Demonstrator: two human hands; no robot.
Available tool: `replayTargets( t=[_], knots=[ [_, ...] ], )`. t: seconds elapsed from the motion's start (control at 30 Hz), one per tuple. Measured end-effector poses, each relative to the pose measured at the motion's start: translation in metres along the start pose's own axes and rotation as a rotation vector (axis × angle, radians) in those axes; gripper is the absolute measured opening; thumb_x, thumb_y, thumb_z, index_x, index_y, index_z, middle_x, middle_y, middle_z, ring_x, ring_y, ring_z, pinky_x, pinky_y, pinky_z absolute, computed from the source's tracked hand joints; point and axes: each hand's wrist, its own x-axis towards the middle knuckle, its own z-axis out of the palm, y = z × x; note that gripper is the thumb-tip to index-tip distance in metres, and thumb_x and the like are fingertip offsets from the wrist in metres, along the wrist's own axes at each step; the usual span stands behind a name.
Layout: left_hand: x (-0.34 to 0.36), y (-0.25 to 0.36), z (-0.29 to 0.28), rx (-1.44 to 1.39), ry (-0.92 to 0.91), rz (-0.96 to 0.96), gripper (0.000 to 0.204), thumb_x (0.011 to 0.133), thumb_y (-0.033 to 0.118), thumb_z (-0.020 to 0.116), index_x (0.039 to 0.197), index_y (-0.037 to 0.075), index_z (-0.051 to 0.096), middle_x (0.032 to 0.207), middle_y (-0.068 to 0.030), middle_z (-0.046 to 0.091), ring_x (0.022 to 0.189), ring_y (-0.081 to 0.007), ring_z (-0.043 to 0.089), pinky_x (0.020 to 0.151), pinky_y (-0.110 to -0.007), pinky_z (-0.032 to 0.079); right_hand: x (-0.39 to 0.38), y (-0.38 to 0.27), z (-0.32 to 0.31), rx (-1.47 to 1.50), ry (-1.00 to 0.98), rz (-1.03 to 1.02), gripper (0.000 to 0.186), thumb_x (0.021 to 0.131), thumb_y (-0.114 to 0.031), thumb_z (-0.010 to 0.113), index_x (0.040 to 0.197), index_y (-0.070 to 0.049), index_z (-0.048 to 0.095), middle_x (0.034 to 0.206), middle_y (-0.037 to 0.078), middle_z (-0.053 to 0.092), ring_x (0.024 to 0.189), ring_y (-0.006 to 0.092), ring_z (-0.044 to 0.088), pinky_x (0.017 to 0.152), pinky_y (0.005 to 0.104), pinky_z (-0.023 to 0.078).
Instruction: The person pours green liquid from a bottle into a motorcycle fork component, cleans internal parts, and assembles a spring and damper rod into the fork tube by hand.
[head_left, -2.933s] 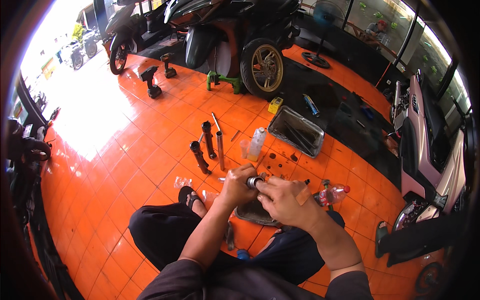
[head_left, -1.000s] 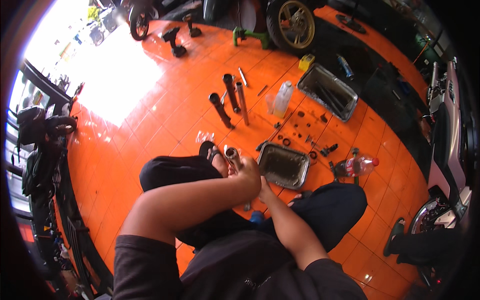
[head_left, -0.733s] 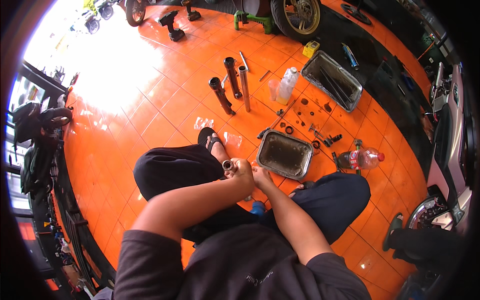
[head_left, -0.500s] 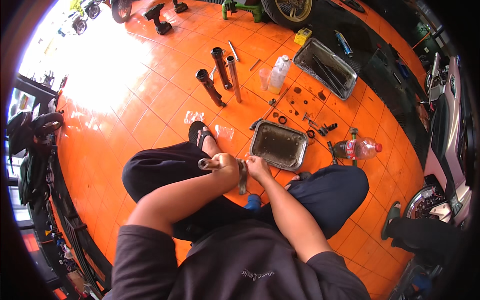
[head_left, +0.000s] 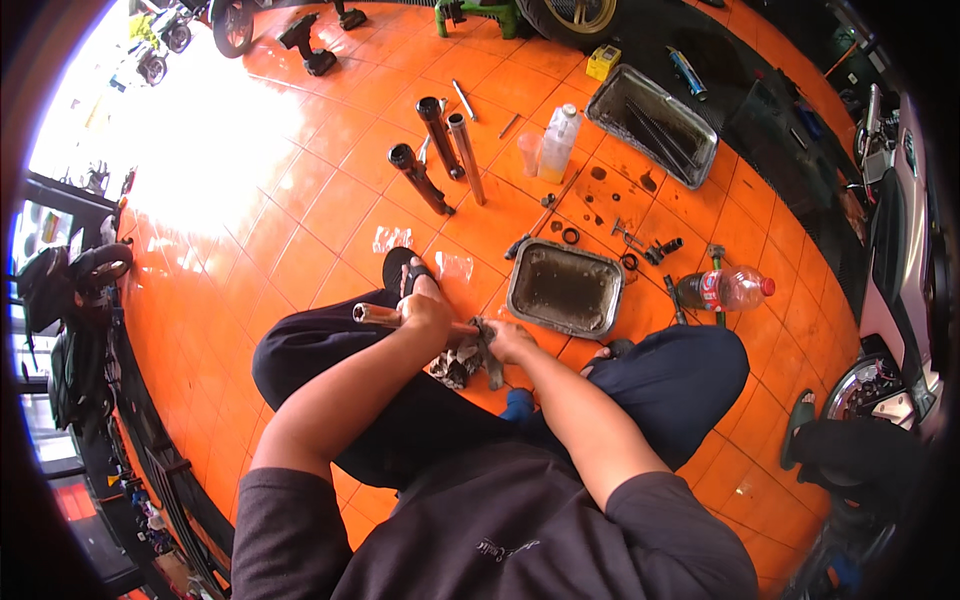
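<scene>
gripping tube (head_left: 378, 315), tray (head_left: 610, 300) (murky) near, bottle (head_left: 559, 146) beyond

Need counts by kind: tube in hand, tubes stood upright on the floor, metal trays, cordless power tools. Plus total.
Tube in hand: 1
Upright tubes: 3
Metal trays: 2
Cordless power tools: 2
Total: 8

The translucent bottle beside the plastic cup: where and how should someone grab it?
Probably around the middle of the translucent bottle, coming from its right: it stands upright, narrowing near its top, and the plastic cup crowds its left.
</scene>
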Motion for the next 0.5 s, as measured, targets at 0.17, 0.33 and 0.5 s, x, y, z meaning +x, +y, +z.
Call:
replayTargets(
  t=[0.17, 0.33, 0.5],
  knots=[
    [-0.013, -0.020, -0.005, 0.007, 0.104, 0.083, 0.021, 0.086, 0.022, 0.061, 0.098, 0.011, 0.074, 0.100, -0.0044, 0.073, 0.093, -0.0209, 0.070, 0.068, -0.034, 0.054, 0.047, 0.014, 0.037, -0.105, -0.011, -0.076, 0.059, 0.081, -0.010, 0.057, 0.137, -0.025, 0.051, 0.144, 0.012, 0.043, 0.129, 0.0331, 0.046, 0.106, 0.0422, 0.041],
    [-0.017, -0.046, 0.003, -0.091, 0.117, 0.086, 0.020, 0.086, 0.018, 0.060, 0.097, 0.009, 0.074, 0.101, -0.0073, 0.072, 0.091, -0.0247, 0.071, 0.071, -0.038, 0.056, 0.063, 0.017, 0.043, -0.198, -0.007, -0.097, 0.040, 0.087, -0.023, 0.058, 0.126, -0.031, 0.059, 0.128, 0.012, 0.052, 0.120, 0.0338, 0.053, 0.098, 0.0440, 0.046],
    [-0.023, -0.083, -0.017, -0.194, 0.101, 0.134, 0.021, 0.083, 0.018, 0.063, 0.100, 0.011, 0.073, 0.104, -0.0082, 0.072, 0.093, -0.0254, 0.070, 0.075, -0.036, 0.057, 0.021, -0.002, -0.019, -0.091, -0.070, -0.105, 0.031, 0.091, -0.036, 0.058, 0.119, -0.022, 0.063, 0.116, 0.015, 0.063, 0.113, 0.0328, 0.058, 0.094, 0.0439, 0.047]
  ],
)
